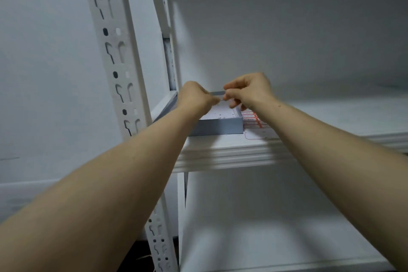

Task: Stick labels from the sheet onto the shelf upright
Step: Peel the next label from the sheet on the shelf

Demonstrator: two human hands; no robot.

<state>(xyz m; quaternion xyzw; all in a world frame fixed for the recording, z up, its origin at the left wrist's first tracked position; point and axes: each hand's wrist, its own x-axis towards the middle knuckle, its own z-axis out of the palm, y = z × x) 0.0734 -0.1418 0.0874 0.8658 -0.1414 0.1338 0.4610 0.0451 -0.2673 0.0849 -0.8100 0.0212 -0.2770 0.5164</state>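
Colours, shelf bay
Keyhole-slotted white upright (pixel 114 51); grey-blue box (pixel 218 126); label sheet (pixel 254 122) at its 3 o'clock white, red-bordered.

Dim, cool, soft light; forearm shadows cross the shelf (pixel 231 152); wide-angle bending at edges, slight blur.

Storage room with boltless metal racking.
White slotted upright (pixel 114 55) with keyhole punchings at centre left; white shelf boards (pixel 220 157) across centre and lower right; bare pale wall (pixel 44 73) at left.
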